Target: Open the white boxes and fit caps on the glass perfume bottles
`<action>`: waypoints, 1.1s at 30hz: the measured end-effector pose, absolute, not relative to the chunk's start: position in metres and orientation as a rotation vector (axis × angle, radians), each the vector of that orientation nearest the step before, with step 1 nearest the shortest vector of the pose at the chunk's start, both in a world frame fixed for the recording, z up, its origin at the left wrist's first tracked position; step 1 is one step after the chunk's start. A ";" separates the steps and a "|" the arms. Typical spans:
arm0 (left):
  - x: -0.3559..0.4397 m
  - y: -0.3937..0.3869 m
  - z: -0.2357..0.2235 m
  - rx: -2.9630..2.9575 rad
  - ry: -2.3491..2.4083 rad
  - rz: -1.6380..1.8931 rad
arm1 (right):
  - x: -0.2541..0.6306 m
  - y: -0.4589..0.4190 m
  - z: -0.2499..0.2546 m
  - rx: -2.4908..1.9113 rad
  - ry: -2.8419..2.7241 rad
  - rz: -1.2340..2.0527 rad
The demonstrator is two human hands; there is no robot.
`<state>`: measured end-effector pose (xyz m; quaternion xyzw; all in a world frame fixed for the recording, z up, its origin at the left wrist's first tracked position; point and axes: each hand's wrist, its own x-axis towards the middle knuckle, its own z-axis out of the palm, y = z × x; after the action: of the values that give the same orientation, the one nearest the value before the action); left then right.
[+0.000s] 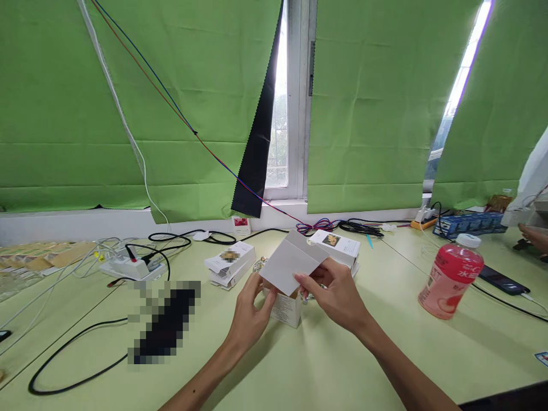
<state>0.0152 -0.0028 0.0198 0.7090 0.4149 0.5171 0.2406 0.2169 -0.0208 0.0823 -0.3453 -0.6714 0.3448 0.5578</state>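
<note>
lying at the far left, cut off by the frame edge: tan packets (pixel 55 254), contents not legible. next, a white power strip (pixel 135 265) under tangled cables. nearer, a dark object (pixel 171 325) is pixelated; identity cannot be told. right of it, stacked white cartons (pixel 229 264), the printed picture on top also blurred.

left hand (pixel 252 314): closed on the upper left of a small white box (pixel 285 308), thumb against the near side; its other fingers are partly hidden. the box stands on the pale green table (pixel 342 371) at centre, between both hands. fine print on its side, too small to read. a blank grey-white panel (pixel 289 262), creased near its upper end, slants over the box and hides most of the opening; whether it is a flap or a separate card, cannot tell. shiny silvery material (pixel 259 264) shows behind the panel, mostly covered.

right hand (pixel 340 291): pinching the panel's right part, thumb on the face, fingers behind and partly hidden. beyond it, another white carton (pixel 336 245), partly blocked.

farther right: pink bottle (pixel 451 277) with white cap, then a dark phone (pixel 503 279), partly behind the bottle. at the right edge, a person's hand (pixel 533 234), cut off and blurred; grip cannot be told.
</note>
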 end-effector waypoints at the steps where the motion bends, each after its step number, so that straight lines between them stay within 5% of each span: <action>1: 0.015 -0.003 0.020 1.932 1.135 1.414 | 0.218 -0.020 0.082 -0.823 -1.601 0.797; 33: 0.018 -0.007 0.019 1.743 1.047 1.260 | 0.243 -0.009 0.085 -0.934 -1.871 0.684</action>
<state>0.0180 -0.0070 0.0185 0.6780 0.4072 0.4904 0.3662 0.2434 -0.0088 0.0846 -0.3782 -0.7580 0.2772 0.4534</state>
